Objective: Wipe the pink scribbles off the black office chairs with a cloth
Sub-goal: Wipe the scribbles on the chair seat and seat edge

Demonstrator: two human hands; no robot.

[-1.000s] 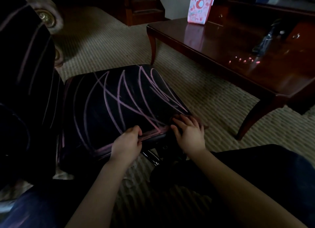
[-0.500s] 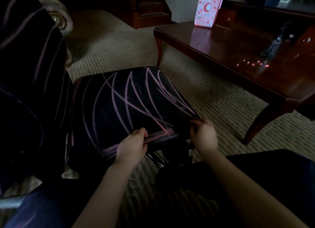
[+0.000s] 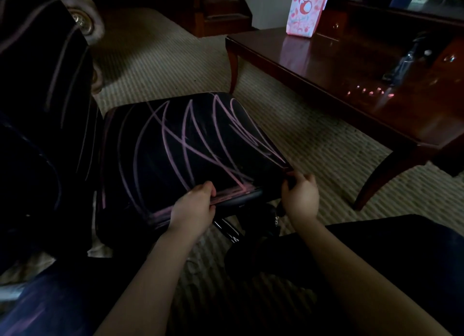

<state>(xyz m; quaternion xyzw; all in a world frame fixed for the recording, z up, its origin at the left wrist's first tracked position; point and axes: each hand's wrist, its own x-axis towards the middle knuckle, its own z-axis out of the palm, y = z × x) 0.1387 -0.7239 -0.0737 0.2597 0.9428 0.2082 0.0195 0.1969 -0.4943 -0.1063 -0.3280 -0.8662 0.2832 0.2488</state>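
A black office chair lies tipped on the carpet, its seat [image 3: 175, 160] facing up at me and covered in looping pink scribbles [image 3: 190, 140]. Its black backrest [image 3: 42, 114], also streaked pink, fills the left side. My left hand [image 3: 194, 206] grips the seat's near edge, thumb on top. My right hand [image 3: 300, 195] holds the seat's near right corner with curled fingers. The room is dim. No cloth shows in either hand.
A dark wooden coffee table [image 3: 351, 67] stands at the right, with a pink patterned bag [image 3: 305, 9] on its far end and a dark object [image 3: 406, 57] further right. Chair castors [image 3: 85, 22] show at top left. Striped carpet [image 3: 163, 64] lies all round; my dark-clothed leg [image 3: 376, 260] is bottom right.
My right hand slid from lying flat on the seat's front corner to gripping the right corner edge. The left hand kept its grip. The view shifted slightly left.
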